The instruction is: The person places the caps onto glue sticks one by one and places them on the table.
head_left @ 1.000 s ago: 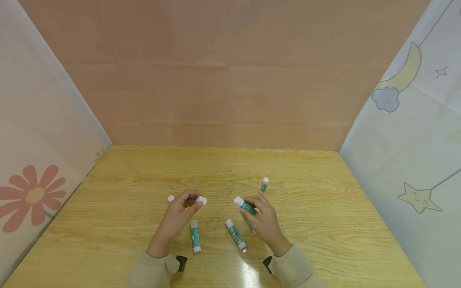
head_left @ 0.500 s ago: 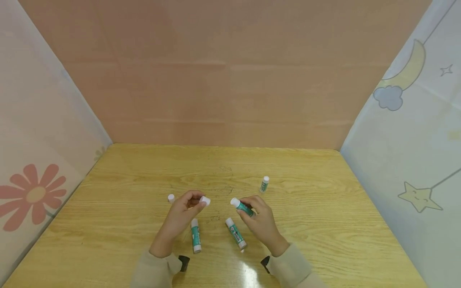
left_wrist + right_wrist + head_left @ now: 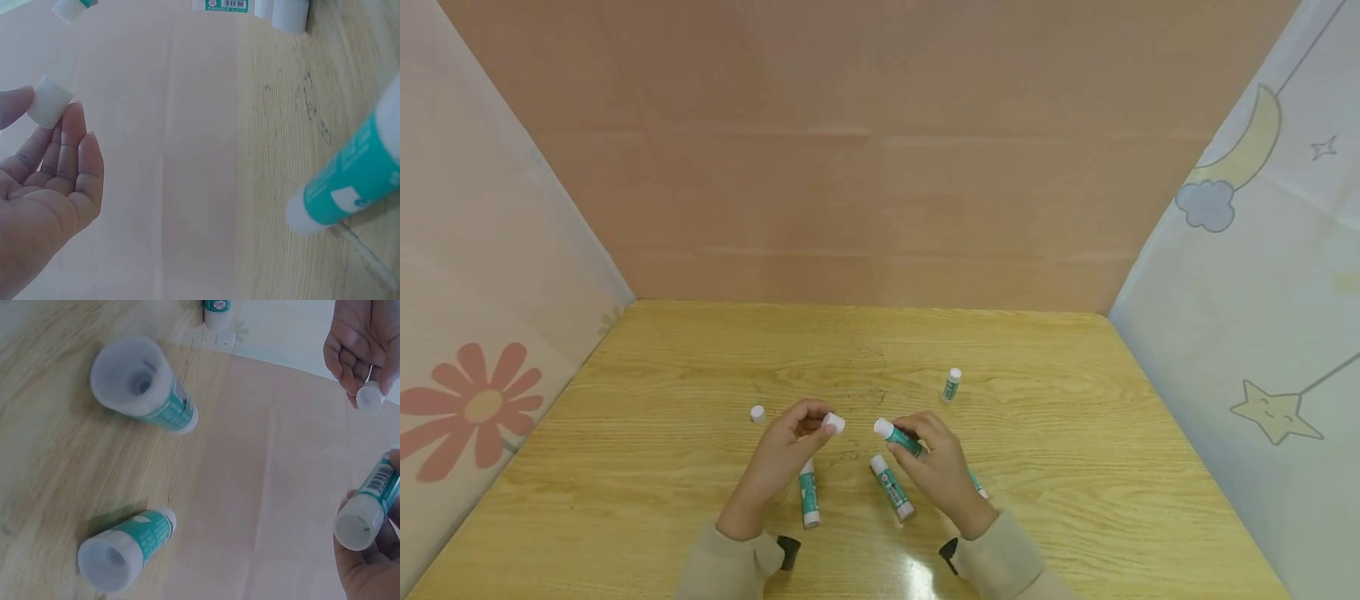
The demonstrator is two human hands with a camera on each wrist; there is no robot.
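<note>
My left hand [image 3: 790, 433] pinches a small white cap [image 3: 50, 102] between thumb and fingertips, raised over the table. The cap's hollow end shows in the right wrist view. Across from it, my right hand [image 3: 942, 467] grips a teal-and-white glue stick [image 3: 902, 439], its white top end tilted toward the cap. A short gap separates cap and stick. In the right wrist view the hollow base of the held glue stick [image 3: 375, 497] and its barcode show. Below the hands lie a glue stick [image 3: 809, 497] on the left and another glue stick [image 3: 892, 490] in the middle.
A loose white cap [image 3: 757, 413] sits left of my left hand. One shorter glue stick [image 3: 951, 386] stands upright farther back on the right. Another glue stick [image 3: 977, 484] is mostly hidden behind my right wrist. Fabric walls edge the wooden table [image 3: 1075, 400].
Both hands have drawn closer together, bringing cap and held glue stick nearer each other. The glue stick beneath my right hand now shows to the right of that wrist.
</note>
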